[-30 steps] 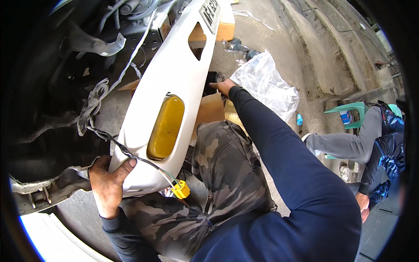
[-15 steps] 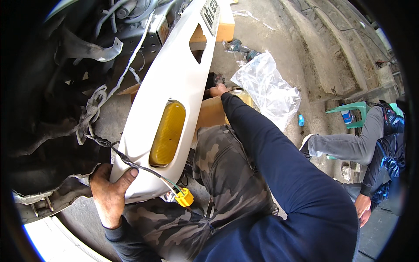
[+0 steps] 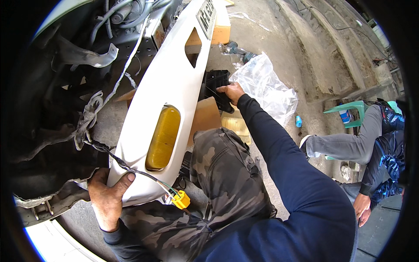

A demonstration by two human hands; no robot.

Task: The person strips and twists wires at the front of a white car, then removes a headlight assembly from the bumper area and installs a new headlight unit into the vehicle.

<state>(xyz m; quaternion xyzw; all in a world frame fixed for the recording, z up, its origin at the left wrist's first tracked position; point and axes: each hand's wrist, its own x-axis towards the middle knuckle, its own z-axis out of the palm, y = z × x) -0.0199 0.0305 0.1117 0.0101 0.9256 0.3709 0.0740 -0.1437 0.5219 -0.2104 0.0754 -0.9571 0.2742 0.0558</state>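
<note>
A white car bumper (image 3: 144, 91) slants across the middle, with an amber lamp (image 3: 163, 138) set in its near end. My left hand (image 3: 107, 196) grips that end, thumb on top and fingers out of sight underneath. Beside the thumb, a dark wire harness (image 3: 126, 166) lies over the bumper and ends in a yellow connector (image 3: 180, 199) above my lap. Past the bumper's right edge, my right hand (image 3: 231, 91) is closed on a black plastic bracket-like part (image 3: 217, 78), partly hidden behind the bumper.
A cardboard box (image 3: 205, 115) and a clear yellowish lamp (image 3: 235, 124) lie below my right hand. A clear plastic bag (image 3: 266, 89) and a cordless power tool (image 3: 238, 51) rest on the concrete floor. At left is the car's opened front (image 3: 48, 96). Another person (image 3: 358, 146) sits at right.
My right hand has moved slightly right, bringing more of the black plastic part out from behind the bumper. The yellowish lamp shows more fully. My left hand keeps its grip.
</note>
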